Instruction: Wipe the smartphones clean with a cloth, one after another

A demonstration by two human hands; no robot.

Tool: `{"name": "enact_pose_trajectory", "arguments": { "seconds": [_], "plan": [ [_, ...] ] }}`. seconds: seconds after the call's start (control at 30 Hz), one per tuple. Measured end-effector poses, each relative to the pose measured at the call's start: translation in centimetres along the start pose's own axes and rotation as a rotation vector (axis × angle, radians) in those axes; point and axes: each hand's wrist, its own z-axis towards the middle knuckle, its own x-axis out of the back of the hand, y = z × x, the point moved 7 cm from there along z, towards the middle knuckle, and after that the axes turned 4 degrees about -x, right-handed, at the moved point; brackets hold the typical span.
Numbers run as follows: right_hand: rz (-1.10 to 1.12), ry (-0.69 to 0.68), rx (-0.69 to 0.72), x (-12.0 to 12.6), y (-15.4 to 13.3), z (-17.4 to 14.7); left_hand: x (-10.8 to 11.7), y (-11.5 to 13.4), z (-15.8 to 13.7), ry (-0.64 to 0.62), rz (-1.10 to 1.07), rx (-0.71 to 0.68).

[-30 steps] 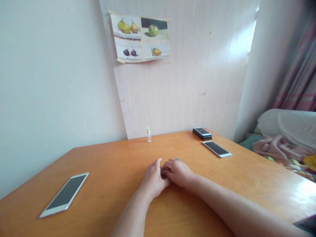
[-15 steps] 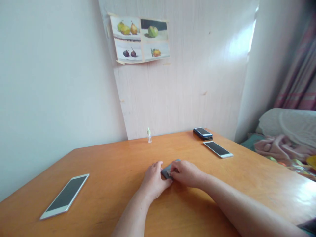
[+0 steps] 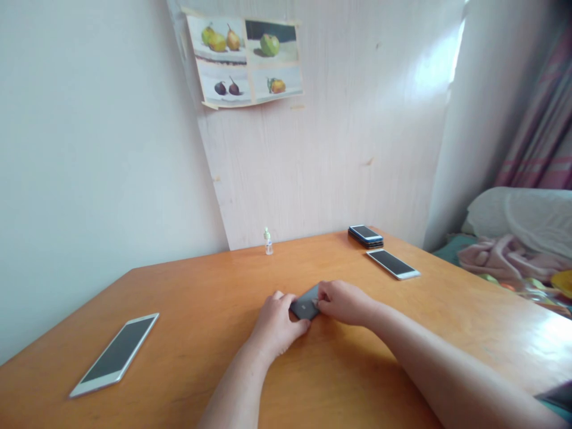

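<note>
A dark grey phone lies at the middle of the table, its back up with a small light mark on it. My left hand grips the phone's near left end, fingers along one edge and thumb at the other. On the phone's back rests my right hand, its fingers curled in a pinch. A small greyish, cloth-like piece shows under those fingertips; most of it is hidden. The right hand also covers the phone's far right part.
A white phone lies screen up at the left of the wooden table. Another white phone is at the right, near a stack of phones. By the wall stands a small clear bottle with a pale green top.
My right hand has slid along the phone's back, away from my left hand, uncovering the light mark. The left hand keeps its grip. The whole view has shifted slightly.
</note>
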Motion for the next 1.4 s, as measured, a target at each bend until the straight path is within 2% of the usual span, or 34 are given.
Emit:
{"name": "enact_pose_trajectory", "arguments": {
  "seconds": [0.1,0.2,0.27,0.37,0.43,0.5,0.63,0.7,0.77,0.87,0.93,1.1,1.17,1.27,1.4],
  "plan": [
    [-0.098,0.030,-0.166,1.7,2.9,0.7,0.0,-0.2,0.0,0.011,-0.001,0.000],
    [-0.123,0.014,-0.187,2.1,3.7,0.7,-0.2,-0.3,0.1,0.013,-0.006,-0.010],
    [-0.118,-0.018,-0.132,1.5,2.5,0.3,-0.2,-0.4,0.1,0.020,-0.015,-0.017],
    [-0.070,-0.104,0.041,-0.3,-0.4,-0.6,-0.2,-0.3,0.1,0.021,-0.023,-0.025],
    [-0.039,-0.142,0.117,-0.9,-1.4,-0.9,-0.2,-0.3,0.1,0.021,-0.029,-0.027],
    [-0.050,-0.116,0.070,-0.5,-0.6,-0.5,-0.1,-0.2,0.1,0.027,-0.041,-0.024],
    [-0.121,0.000,-0.133,1.6,2.9,0.6,0.0,-0.2,0.1,0.042,-0.055,-0.019],
    [-0.128,0.023,-0.149,1.8,3.1,0.7,-0.1,-0.2,0.1,0.049,-0.057,-0.017],
    [-0.098,0.027,-0.090,1.2,2.0,0.5,-0.1,-0.4,0.1,0.056,-0.064,-0.011],
    [0.051,0.000,0.090,-0.4,-0.6,0.0,-0.2,-0.5,0.1,0.052,-0.059,-0.005],
    [0.146,-0.011,0.134,-1.0,-1.1,0.1,-0.2,-0.5,0.1,0.048,-0.044,-0.007],
    [0.149,0.099,-0.067,-0.1,2.5,1.9,-0.2,-0.4,0.0,0.052,-0.008,-0.020],
    [0.139,0.131,-0.084,0.3,3.1,2.1,-0.3,-0.5,0.1,0.053,0.005,-0.019],
    [0.148,0.134,-0.008,0.0,1.6,1.6,-0.4,-0.5,0.1,0.048,0.013,-0.019],
    [0.268,0.089,0.221,-0.8,-1.8,0.2,-0.4,-0.4,0.1,0.023,0.012,-0.014]
  ]
}}
